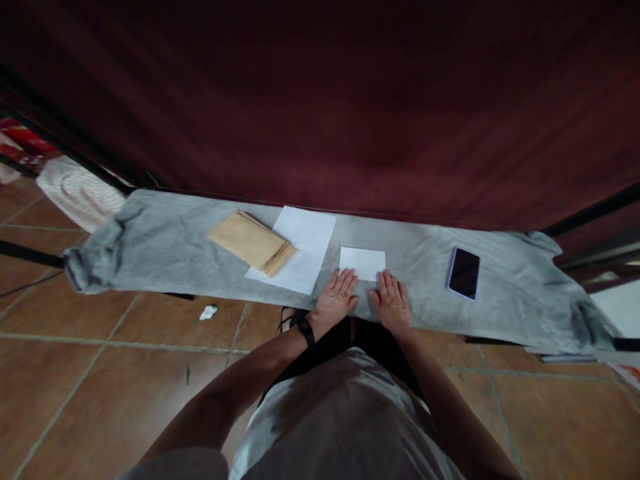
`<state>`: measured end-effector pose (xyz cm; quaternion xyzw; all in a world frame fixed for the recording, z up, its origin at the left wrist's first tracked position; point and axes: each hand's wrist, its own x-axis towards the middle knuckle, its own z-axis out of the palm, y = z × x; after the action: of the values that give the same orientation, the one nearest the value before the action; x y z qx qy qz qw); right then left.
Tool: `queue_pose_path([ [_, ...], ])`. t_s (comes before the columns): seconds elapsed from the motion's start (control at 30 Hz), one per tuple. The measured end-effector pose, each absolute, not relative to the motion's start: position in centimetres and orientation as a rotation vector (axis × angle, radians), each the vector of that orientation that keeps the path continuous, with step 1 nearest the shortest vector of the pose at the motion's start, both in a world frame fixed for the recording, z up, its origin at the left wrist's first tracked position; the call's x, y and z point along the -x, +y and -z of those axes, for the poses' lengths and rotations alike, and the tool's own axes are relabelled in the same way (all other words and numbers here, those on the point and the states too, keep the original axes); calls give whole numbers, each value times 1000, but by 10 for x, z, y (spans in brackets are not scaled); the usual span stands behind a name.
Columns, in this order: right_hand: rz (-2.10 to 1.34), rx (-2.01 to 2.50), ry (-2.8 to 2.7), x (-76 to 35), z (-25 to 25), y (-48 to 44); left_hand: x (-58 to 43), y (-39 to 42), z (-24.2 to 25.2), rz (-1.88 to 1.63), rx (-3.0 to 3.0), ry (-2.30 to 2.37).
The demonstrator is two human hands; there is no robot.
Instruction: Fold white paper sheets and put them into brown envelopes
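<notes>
A small white rectangle of paper (363, 263), perhaps folded, lies flat on the grey cloth in front of me. My left hand (336, 293) rests palm down with straight fingers, its fingertips at the paper's near left corner. At the near right corner lie the outstretched fingertips of my right hand (393, 301), also palm down. Neither hand grips anything. To the left, a stack of brown envelopes (250, 241) sits partly on top of larger white sheets (305, 233).
A phone (464, 273) with a dark screen lies on the right part of the grey cloth (165, 247), which covers a narrow table. Dark red fabric (320, 133) hangs along the far edge. On the tiled floor is a white scrap (208, 312).
</notes>
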<state>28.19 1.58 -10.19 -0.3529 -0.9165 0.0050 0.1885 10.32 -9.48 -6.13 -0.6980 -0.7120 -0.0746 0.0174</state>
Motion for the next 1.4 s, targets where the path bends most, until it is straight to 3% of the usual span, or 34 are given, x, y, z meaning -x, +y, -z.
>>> queue_pose_path([
  [0.43, -55, 889, -2676, -260, 89, 12, -102, -91, 60, 208, 2319, -2153],
  [0.73, -9, 1062, -2566, -276, 96, 9, -102, -102, 75, 502, 2018, -2367],
  [0.87, -59, 1079, -2532, -278, 95, 9, -102, -88, 77, 847, 1864, -2568],
  [1.0, -85, 1085, -2515, -276, 95, 8, -94, -58, 74, 1729, 1352, -2798],
  [1.07, -79, 1087, -2519, -276, 95, 8, -89, -46, 71, 1979, 1108, -2825],
  [1.4, -65, 1110, -2501, -275, 95, 6, -83, -35, 59, 2217, 792, -2832],
])
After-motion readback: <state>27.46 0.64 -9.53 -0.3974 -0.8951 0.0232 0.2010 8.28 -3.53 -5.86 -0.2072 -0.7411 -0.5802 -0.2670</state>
